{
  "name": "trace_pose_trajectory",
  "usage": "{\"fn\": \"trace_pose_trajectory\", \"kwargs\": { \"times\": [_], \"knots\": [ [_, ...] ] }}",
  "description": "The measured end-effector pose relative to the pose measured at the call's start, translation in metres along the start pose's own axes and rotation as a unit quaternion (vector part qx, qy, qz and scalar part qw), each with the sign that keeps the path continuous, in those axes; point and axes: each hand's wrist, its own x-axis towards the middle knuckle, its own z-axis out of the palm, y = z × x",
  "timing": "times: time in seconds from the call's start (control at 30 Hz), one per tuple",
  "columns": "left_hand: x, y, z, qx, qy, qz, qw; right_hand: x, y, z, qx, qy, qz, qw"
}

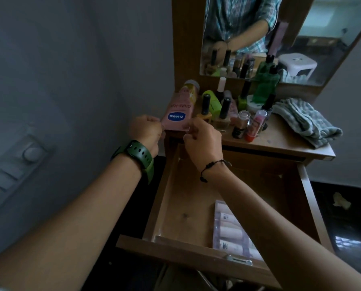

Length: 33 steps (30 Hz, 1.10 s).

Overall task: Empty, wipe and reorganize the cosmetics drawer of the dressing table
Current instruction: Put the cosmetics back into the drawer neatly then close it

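Observation:
The wooden drawer (171, 198) of the dressing table is pulled out below me. Inside it lies a clear pouch of small tubes (230, 229) at the front right; the rest of its floor is bare wood. A pink Vaseline tube (178, 110) lies on the tabletop's left edge. My left hand (146, 129), with a green watch strap at the wrist, and my right hand (202, 139) both pinch the tube's near end. Several nail polish bottles and small cosmetics (223, 110) stand crowded beside the tube.
A grey-green folded cloth (305, 120) lies on the tabletop's right side. A mirror (248, 36) stands behind the bottles. A grey wall with a switch panel (13, 164) is close on the left. Dark floor lies to the right of the drawer.

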Motion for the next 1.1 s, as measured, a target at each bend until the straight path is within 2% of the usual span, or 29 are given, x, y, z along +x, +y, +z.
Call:
{"fn": "trace_pose_trajectory", "kwargs": {
  "times": [0.27,0.43,0.57,0.67,0.73,0.83,0.93,1.03,1.1],
  "knots": [
    [-0.018,0.034,-0.007,-0.094,0.013,0.027,0.995,0.01,-0.008,-0.009,0.018,0.077,-0.105,0.991],
    [-0.059,0.059,-0.028,-0.121,0.018,0.108,0.987,-0.003,-0.028,-0.032,0.046,0.123,-0.205,0.97],
    [-0.111,0.058,-0.053,-0.152,-0.012,0.168,0.974,-0.032,-0.048,-0.061,0.062,0.177,-0.263,0.946],
    [-0.148,0.042,-0.069,-0.15,-0.041,0.166,0.974,-0.066,-0.046,-0.077,0.022,0.184,-0.299,0.936],
    [-0.166,0.027,-0.077,-0.155,-0.065,0.136,0.976,-0.095,-0.033,-0.081,-0.001,0.148,-0.308,0.94],
    [-0.176,0.003,-0.08,-0.117,-0.115,0.06,0.985,-0.131,-0.006,-0.078,0.009,0.067,-0.266,0.962],
    [-0.173,-0.018,-0.07,0.024,-0.163,0.015,0.986,-0.147,0.019,-0.072,0.021,0.0,-0.168,0.985],
    [-0.159,-0.038,-0.05,0.124,-0.156,-0.026,0.98,-0.143,0.035,-0.064,0.005,-0.069,-0.054,0.996],
    [-0.148,-0.046,-0.036,0.186,-0.141,-0.021,0.972,-0.131,0.043,-0.058,-0.004,-0.105,0.0,0.994]
  ]
}}
